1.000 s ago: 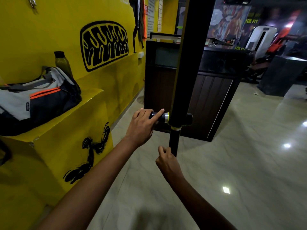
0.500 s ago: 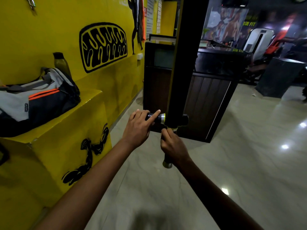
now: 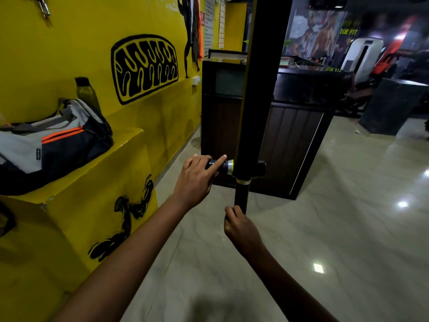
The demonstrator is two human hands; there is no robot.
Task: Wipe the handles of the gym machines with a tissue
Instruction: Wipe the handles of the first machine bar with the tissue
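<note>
Now the left hand [image 3: 196, 176] holds the short horizontal handle [image 3: 220, 165] that sticks out to the left of the dark upright post [image 3: 262, 89], with its forefinger laid straight along the grip towards the yellow ring. The right hand [image 3: 240, 225] is clenched around the thin lower handle [image 3: 241, 196] that hangs under the post, close to its bottom end. The tissue is not visible anywhere; perhaps it is folded inside the right palm, but the light is too dim for me to be sure.

I judge that the step in hand is to wipe this lower handle while the left hand keeps the machine part steady. To do it well, the right hand should wrap the handle fully and slide along its whole length up to the pale collar [image 3: 242, 181], and turn a little so the back side is cleaned too. The left hand must hold firmly, otherwise the post can swing.

On the yellow ledge [image 3: 130, 135] at the left lie a sports bag [image 3: 53, 145] and a bottle [image 3: 87, 92], well apart from the hands.
</note>
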